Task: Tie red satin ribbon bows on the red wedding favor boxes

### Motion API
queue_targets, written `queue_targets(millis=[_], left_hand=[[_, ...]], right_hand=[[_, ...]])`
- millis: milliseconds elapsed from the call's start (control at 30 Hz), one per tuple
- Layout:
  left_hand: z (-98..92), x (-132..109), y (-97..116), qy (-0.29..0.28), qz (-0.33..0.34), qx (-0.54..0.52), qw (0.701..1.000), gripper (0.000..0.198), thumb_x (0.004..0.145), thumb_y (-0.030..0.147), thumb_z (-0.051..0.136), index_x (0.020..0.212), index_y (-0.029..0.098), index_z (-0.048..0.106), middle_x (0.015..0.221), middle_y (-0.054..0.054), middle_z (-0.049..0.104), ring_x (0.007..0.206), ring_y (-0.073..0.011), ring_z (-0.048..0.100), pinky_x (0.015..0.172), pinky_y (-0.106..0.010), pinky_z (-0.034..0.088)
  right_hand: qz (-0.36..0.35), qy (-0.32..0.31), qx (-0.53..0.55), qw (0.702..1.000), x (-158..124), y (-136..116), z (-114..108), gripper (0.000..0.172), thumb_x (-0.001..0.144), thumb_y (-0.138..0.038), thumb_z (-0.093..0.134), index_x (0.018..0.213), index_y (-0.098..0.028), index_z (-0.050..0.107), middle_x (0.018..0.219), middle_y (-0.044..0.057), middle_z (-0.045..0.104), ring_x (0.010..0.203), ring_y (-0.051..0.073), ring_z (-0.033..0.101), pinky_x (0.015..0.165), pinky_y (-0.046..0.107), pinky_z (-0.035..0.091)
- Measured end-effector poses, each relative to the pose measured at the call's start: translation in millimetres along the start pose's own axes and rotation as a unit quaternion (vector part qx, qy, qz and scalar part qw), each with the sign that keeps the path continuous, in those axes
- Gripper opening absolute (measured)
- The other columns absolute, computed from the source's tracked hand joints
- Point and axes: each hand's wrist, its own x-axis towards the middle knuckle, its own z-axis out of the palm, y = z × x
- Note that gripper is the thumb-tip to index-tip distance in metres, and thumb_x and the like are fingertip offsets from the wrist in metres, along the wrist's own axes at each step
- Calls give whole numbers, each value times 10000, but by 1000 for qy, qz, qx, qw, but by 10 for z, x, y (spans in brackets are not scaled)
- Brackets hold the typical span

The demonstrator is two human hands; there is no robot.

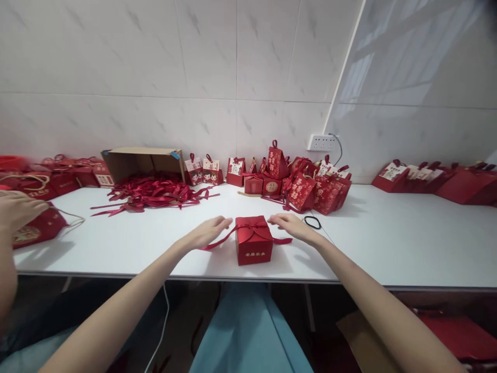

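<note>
A red gift box (pixel 254 254) with gold lettering stands upright on the table near its front edge. Across its top a dark red ribbon (pixel 251 226) is tied, and its two tails stretch out left and right onto the tabletop. My left hand (pixel 209 231) hovers just left of the box, above one tail, its fingers loosely apart and apparently holding nothing. On the other side, my right hand (pixel 290 226) is close to the box's upper right edge, fingers also loosely apart with nothing visible in them. Neither hand clearly touches the box.
Behind lie an open cardboard box (pixel 143 152), a heap of red ribbons (pixel 155 191) and several finished red boxes (pixel 303 189). A black loop (pixel 312 223) rests right of my right hand. At far left, a co-worker's hand (pixel 23 207) is over a red box (pixel 39 228).
</note>
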Motion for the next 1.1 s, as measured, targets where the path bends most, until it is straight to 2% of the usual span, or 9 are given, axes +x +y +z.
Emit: queue_targets(millis=[67, 167, 333, 533, 667, 733, 900, 1033, 1100], left_hand=[[111, 43, 74, -94, -5, -52, 994, 514, 793, 602, 364, 826, 149, 605, 886, -85, 639, 826, -203, 561, 805, -326, 416], [211, 43, 42, -150, 1, -164, 975, 480, 765, 607, 436, 718, 145, 557, 702, -36, 587, 643, -134, 516, 649, -259, 412], [243, 12, -69, -130, 1, -254, 958, 419, 720, 571, 549, 639, 169, 466, 551, 21, 486, 508, -90, 434, 498, -209, 324], [247, 20, -106, -152, -4, -298, 942, 400, 739, 500, 580, 565, 180, 416, 446, 65, 352, 460, -75, 351, 565, -220, 368], [246, 26, -126, -184, -8, -327, 927, 417, 742, 487, 586, 545, 191, 368, 397, 98, 235, 417, -66, 262, 601, -228, 389], [257, 34, -154, -188, -6, -331, 925, 427, 734, 482, 597, 537, 191, 355, 397, 100, 241, 413, -60, 255, 627, -234, 402], [262, 37, -203, -177, -9, -315, 932, 428, 708, 478, 624, 554, 187, 351, 422, 98, 281, 418, -55, 291, 616, -238, 396], [160, -12, -103, -172, -13, -256, 951, 374, 731, 506, 575, 628, 163, 467, 574, 25, 480, 557, -94, 462, 612, -234, 389], [89, -37, -3, -173, 2, -221, 960, 363, 744, 508, 550, 665, 157, 504, 667, 2, 523, 613, -102, 485, 623, -235, 392]], right_hand=[[46, -65, 96, 992, 76, -20, 144, 442, 712, -591, 567, 753, -155, 630, 849, 75, 661, 821, 194, 606, 743, 315, 462], [62, -98, 154, 981, 90, 63, 255, 492, 665, -633, 590, 726, -146, 605, 751, 56, 642, 678, 146, 595, 675, 292, 469], [59, -116, 206, 970, -40, 75, 224, 453, 603, -587, 675, 621, -154, 542, 556, -20, 539, 497, 75, 483, 564, 234, 438], [76, -107, 177, 975, -150, -134, 83, 393, 604, -513, 707, 575, -167, 524, 378, -111, 318, 373, 43, 309, 459, 209, 363], [61, -110, 143, 982, -127, -111, 28, 372, 598, -479, 722, 590, -149, 551, 448, -91, 370, 398, 40, 360, 443, 199, 337], [61, -118, 139, 981, -108, -62, 27, 367, 606, -469, 721, 594, -143, 553, 470, -87, 376, 410, 39, 373, 449, 197, 336], [75, -167, 169, 969, -85, -8, 25, 381, 606, -475, 716, 563, -147, 525, 466, -105, 314, 410, 28, 276, 476, 211, 346], [35, -181, 89, 979, -117, -177, -39, 382, 676, -492, 655, 564, -139, 561, 508, -50, 438, 488, 67, 404, 512, 217, 354], [-1, -172, 73, 982, -128, -306, -57, 370, 712, -485, 625, 583, -142, 575, 539, -29, 488, 536, 85, 455, 543, 220, 372]])
